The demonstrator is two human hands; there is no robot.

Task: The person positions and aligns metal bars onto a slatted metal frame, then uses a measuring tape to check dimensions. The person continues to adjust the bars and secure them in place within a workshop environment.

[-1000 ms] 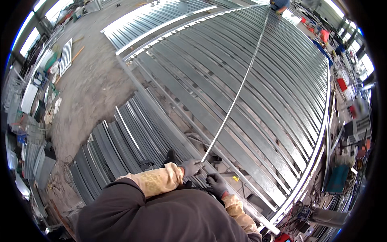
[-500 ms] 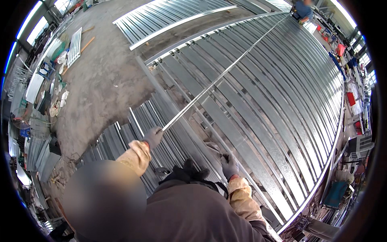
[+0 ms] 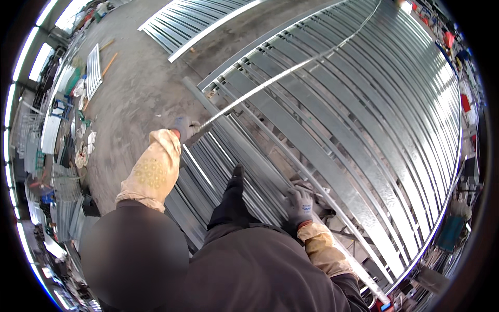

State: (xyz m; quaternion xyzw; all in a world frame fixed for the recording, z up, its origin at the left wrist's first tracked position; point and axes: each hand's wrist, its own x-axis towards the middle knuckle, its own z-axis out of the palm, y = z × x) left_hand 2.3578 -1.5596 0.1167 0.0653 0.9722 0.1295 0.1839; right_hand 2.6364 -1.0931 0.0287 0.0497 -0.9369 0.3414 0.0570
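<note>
My left hand (image 3: pixel 184 128), in a grey glove, is out ahead on the left, closed round the near end of a long, thin silvery strip (image 3: pixel 270 81). The strip runs away to the far right and bows above a wide frame of parallel metal slats (image 3: pixel 306 125). On the near side, my right hand (image 3: pixel 300 206), also gloved, lies with its fingers spread on the near rail (image 3: pixel 278 179). A crumpled grey cloth (image 3: pixel 323 204) is beside its fingers. Tan sleeve covers wrap both my forearms.
Loose metal profiles (image 3: pixel 208 161) lie packed around my foot (image 3: pixel 237 174). Another slatted panel (image 3: pixel 195 23) is at the far left of the frame. A small panel (image 3: pixel 93 70) and wooden sticks (image 3: pixel 110 64) are on the concrete floor (image 3: pixel 135 88). Clutter lines both sides.
My left hand has moved forward and left with the strip's end. The strip, straight before, now bows. My right hand has spread out on the rail. A person at the far end has left view.
</note>
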